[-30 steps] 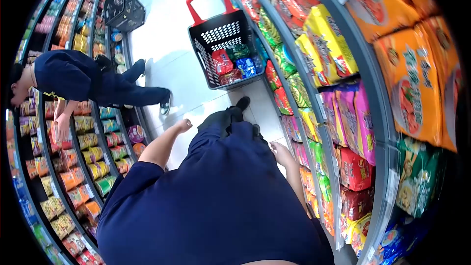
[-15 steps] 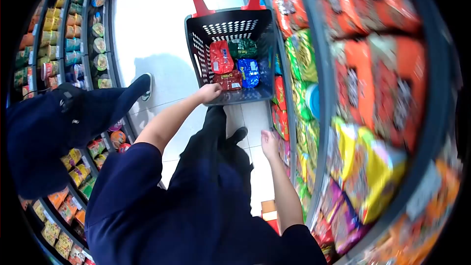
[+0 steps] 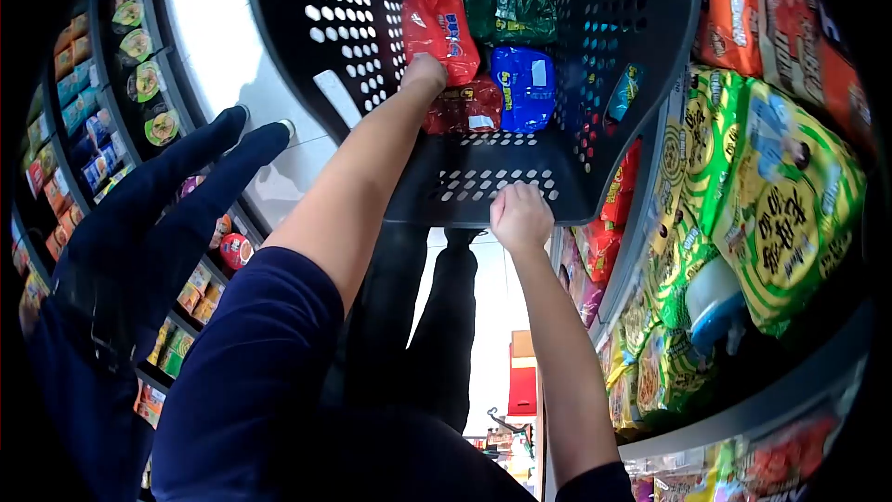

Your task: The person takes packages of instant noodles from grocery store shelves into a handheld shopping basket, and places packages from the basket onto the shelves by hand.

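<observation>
My left hand (image 3: 425,72) reaches down inside the black basket (image 3: 418,209), against the lower edge of a red packet (image 3: 440,30); its fingertips are hidden, so its hold is unclear. Below that packet lies a dark red packet (image 3: 465,107), with a blue packet (image 3: 523,88) to its right and a dark green packet (image 3: 511,14) above. My right hand (image 3: 521,216) is at the basket's near side, fingers curled in, and whether it grips anything there cannot be made out.
Shelves of green-yellow bags (image 3: 790,223) and red-orange bags (image 3: 729,9) run close on the right. Shelves with bowls (image 3: 146,81) and packets stand on the left. Another person's dark-clothed legs (image 3: 200,195) are at the left. A red box (image 3: 523,381) appears low in the middle.
The basket now appears much nearer and larger. My left hand has moved from its near rim down inside to the red packet. My right hand has come to its near side.
</observation>
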Demonstrator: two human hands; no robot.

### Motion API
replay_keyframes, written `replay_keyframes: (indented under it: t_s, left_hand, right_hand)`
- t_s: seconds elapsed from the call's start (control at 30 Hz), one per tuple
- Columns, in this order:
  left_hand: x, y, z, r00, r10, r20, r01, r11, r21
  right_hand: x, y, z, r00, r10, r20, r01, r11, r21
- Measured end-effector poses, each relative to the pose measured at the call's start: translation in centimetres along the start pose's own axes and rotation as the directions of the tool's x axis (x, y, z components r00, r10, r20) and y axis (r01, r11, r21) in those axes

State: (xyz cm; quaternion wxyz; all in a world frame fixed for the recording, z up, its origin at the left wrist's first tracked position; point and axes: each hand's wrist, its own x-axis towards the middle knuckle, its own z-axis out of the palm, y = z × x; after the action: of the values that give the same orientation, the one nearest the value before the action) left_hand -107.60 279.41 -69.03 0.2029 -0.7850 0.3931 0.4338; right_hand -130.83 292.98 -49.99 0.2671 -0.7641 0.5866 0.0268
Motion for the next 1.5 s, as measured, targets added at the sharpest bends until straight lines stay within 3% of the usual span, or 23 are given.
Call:
replay_keyframes:
  t_s: [0.03, 0.07, 0.2, 0.27, 0.3, 0.43, 0.53, 0.67, 0.8, 0.83, 0.93, 0.97, 1.07, 1.1, 1.13, 1.17, 1.2, 1.23, 1.33, 1.37, 1.43, 1.5]
  left_hand:
    - [0.6, 0.2, 0.7, 0.996, -0.081, 0.03, 0.082, 0.996, -0.034]
    - [-0.2, 0.8, 0.2, 0.995, -0.09, 0.046, 0.088, 0.995, 0.044]
    - [2.4, -0.1, 0.5, 0.989, -0.023, 0.148, -0.029, 0.941, 0.337]
    - [3.9, -0.9, 0.9, 0.965, -0.043, 0.258, -0.048, 0.941, 0.335]
    - [4.5, -1.0, 1.3, 0.964, -0.078, 0.254, -0.03, 0.917, 0.397]
    - [4.6, -0.7, 1.6, 0.969, -0.08, 0.232, -0.007, 0.937, 0.35]
    - [4.3, -1.4, 1.4, 0.957, 0.203, 0.207, -0.275, 0.863, 0.424]
    - [1.0, -1.9, -0.6, 0.949, 0.288, 0.129, -0.315, 0.891, 0.328]
    - [-2.0, -2.2, -2.0, 0.959, 0.268, -0.088, -0.271, 0.962, -0.031]
    - [-3.1, -1.6, -3.3, 0.975, 0.213, 0.068, -0.196, 0.96, -0.202]
    - [-9.0, -1.3, -5.6, 0.951, 0.309, 0.022, -0.231, 0.753, -0.616]
    - [-12.6, -1.1, -7.2, 0.939, 0.343, 0.006, -0.258, 0.716, -0.649]
    - [-23.4, -1.9, -12.1, 0.877, 0.478, -0.05, -0.349, 0.561, -0.75]
    - [-27.5, -2.4, -14.2, 0.854, 0.519, -0.015, -0.367, 0.583, -0.725]
    - [-31.7, -3.2, -16.1, 0.832, 0.554, 0.024, -0.384, 0.607, -0.696]
    - [-35.5, -4.4, -17.6, 0.792, 0.608, 0.064, -0.399, 0.594, -0.699]
    - [-39.2, -5.5, -18.9, 0.746, 0.657, 0.108, -0.412, 0.583, -0.701]
    - [-43.0, -6.3, -20.4, 0.621, 0.776, 0.111, -0.525, 0.517, -0.676]
    - [-51.7, -8.4, -22.3, 0.128, 0.987, 0.096, -0.808, 0.16, -0.567]
    - [-54.3, -8.7, -22.2, 0.034, 0.996, 0.084, -0.763, 0.08, -0.641]
    - [-58.9, -9.2, -21.5, -0.072, 0.993, 0.093, -0.688, 0.018, -0.726]
    - [-62.8, -10.1, -20.4, -0.053, 0.993, 0.105, -0.636, 0.048, -0.77]
  right_hand:
    - [0.0, 0.1, -0.1, 1.0, 0.004, 0.014, -0.004, 1.0, -0.003]
    - [0.0, 0.2, 0.0, 1.0, 0.0, 0.008, 0.0, 0.999, 0.036]
    - [0.1, 0.6, 0.6, 0.998, -0.03, -0.055, 0.033, 0.998, 0.044]
    - [-0.3, 0.5, 0.5, 0.996, -0.036, -0.078, 0.041, 0.998, 0.054]
    - [-0.3, 0.5, 0.5, 0.996, -0.035, -0.086, 0.04, 0.997, 0.061]
    - [0.1, 0.5, 0.2, 0.99, -0.037, -0.133, 0.045, 0.997, 0.06]
    - [0.1, 0.4, 0.2, 0.983, -0.037, -0.18, 0.05, 0.996, 0.068]
    - [-0.1, 0.4, 0.1, 0.971, -0.039, -0.238, 0.06, 0.995, 0.08]
    - [-0.5, 0.4, 0.1, 0.978, -0.009, -0.211, 0.021, 0.998, 0.058]
    - [-0.6, 0.3, -0.1, 0.982, 0.007, -0.189, 0.003, 0.999, 0.051]
    - [-0.6, 0.2, -0.2, 0.977, 0.03, -0.212, -0.022, 0.999, 0.039]
    - [-0.7, 0.0, -0.7, 0.993, 0.083, -0.085, -0.077, 0.994, 0.075]
    - [-0.7, -0.2, -1.8, 0.975, 0.168, -0.144, -0.097, 0.911, 0.4]
    - [-0.5, 0.0, -2.2, 0.955, 0.292, -0.053, -0.207, 0.783, 0.587]
    - [-0.4, 1.1, -0.1, 0.917, 0.377, -0.127, -0.134, 0.594, 0.794]
    - [-1.1, 0.6, -2.0, 0.882, 0.471, -0.008, -0.154, 0.305, 0.94]
    - [-2.5, -0.2, -4.4, 0.846, 0.514, 0.138, -0.15, -0.018, 0.989]
    - [-4.5, -0.5, -6.6, 0.87, 0.434, 0.235, -0.187, -0.151, 0.971]
    - [-11.8, -2.9, -11.1, 0.899, 0.202, 0.387, -0.263, -0.458, 0.849]
    - [-14.4, -4.7, -12.9, 0.943, 0.121, 0.31, -0.204, -0.528, 0.825]
    - [-20.4, -8.9, -17.2, 0.966, 0.097, 0.239, -0.109, -0.685, 0.72]
    - [-26.2, -12.5, -19.1, 0.961, 0.18, 0.208, 0.018, -0.798, 0.603]
